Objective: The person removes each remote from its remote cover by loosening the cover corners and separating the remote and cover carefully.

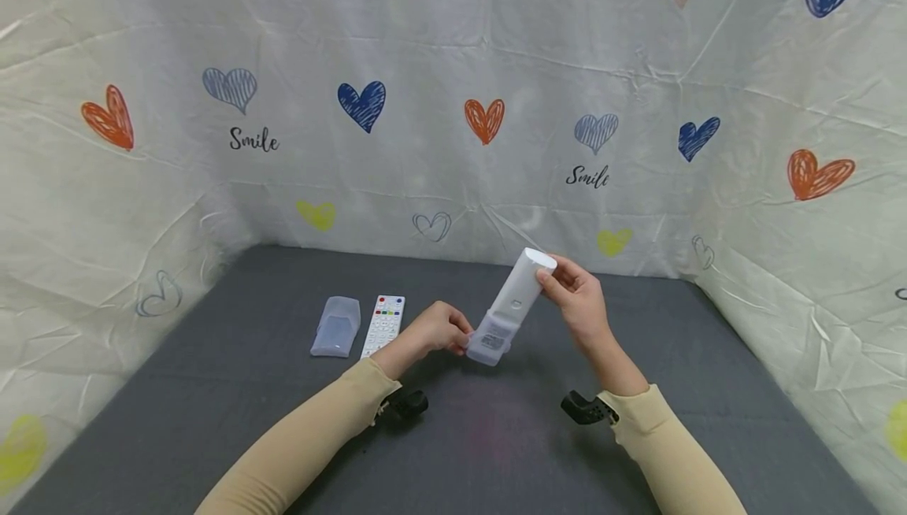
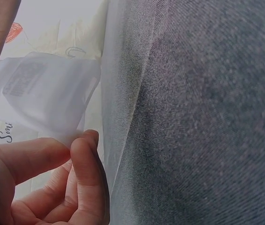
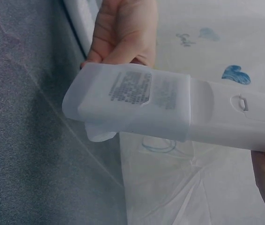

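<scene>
Above the middle of the grey bench (image 1: 212,420), the right hand (image 1: 581,306) gripped the top end of a white remote (image 1: 520,290), tilted with its back showing. The left hand (image 1: 439,328) pinched the clear silicone cover (image 1: 489,342) sheathing the remote's lower end. Left of them lay a second cover (image 1: 336,326) beside a second remote (image 1: 384,324), buttons up.

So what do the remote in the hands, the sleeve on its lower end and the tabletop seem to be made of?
Remote: probably hard plastic, white and smooth, with a moulded battery latch on its back.
Sleeve: probably soft silicone, frosted and translucent; the label shows through it, and its edge bends where the left hand pinches it.
Tabletop: dark grey woven fabric, matte, with a fine visible weave.
</scene>
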Demonstrator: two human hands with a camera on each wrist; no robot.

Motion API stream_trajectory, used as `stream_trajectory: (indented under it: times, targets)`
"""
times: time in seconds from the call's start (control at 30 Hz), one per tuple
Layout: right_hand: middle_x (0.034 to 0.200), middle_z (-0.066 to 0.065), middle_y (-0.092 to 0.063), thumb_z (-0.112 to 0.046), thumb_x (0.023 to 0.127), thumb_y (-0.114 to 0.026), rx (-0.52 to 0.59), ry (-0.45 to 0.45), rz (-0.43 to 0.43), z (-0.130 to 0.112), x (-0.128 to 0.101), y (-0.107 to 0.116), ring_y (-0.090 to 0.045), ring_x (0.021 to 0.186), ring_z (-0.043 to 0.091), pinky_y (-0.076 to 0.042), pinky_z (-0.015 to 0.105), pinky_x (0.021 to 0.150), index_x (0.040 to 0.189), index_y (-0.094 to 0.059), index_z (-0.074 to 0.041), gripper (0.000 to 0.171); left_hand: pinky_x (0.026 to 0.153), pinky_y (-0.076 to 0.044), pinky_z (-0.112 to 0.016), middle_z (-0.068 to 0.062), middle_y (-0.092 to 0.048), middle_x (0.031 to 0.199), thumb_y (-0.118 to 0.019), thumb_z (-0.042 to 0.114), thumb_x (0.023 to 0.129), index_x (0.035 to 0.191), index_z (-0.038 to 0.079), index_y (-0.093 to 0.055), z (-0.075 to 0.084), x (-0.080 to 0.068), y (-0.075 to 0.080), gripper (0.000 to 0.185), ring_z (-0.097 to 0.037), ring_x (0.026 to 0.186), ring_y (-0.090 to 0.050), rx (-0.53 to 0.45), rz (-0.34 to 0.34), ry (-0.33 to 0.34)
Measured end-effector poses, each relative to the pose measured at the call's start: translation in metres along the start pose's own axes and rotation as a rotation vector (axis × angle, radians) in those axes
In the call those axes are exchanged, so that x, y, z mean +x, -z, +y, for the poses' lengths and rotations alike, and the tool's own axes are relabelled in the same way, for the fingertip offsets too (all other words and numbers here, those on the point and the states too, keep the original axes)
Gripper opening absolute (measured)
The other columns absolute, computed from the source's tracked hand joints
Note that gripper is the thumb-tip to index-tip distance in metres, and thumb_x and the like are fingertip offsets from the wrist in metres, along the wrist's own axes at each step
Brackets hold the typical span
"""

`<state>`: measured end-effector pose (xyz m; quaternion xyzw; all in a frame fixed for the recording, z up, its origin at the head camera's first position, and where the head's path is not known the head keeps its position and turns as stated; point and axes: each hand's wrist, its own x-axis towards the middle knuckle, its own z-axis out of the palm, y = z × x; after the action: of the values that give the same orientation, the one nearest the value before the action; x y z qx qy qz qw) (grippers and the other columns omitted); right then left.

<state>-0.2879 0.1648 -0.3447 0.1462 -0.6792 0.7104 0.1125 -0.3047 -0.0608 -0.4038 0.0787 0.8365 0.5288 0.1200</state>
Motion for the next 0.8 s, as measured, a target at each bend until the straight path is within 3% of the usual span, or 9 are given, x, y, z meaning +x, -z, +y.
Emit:
stream_trajectory:
  times: [0.8]
  targets:
    - [0.095,-0.006,-0.065,-0.009,0.09,-0.064,0.049,-0.025,0.022,-0.0015,-0.0007,0.0068,-0.063,0.091,0.008,-0.056,0.023,0.08,0.126,-0.053,0.007,0.041,0.063,-0.059,-0.033,-0.013,-0.067,0.084,-0.064,-0.01,0.079,0.084,-0.005,-0.07,-0.0023,-0.0015,0.0003,0.009,-0.016,0.062,-0.061,-0.008,-0.017,0.011]
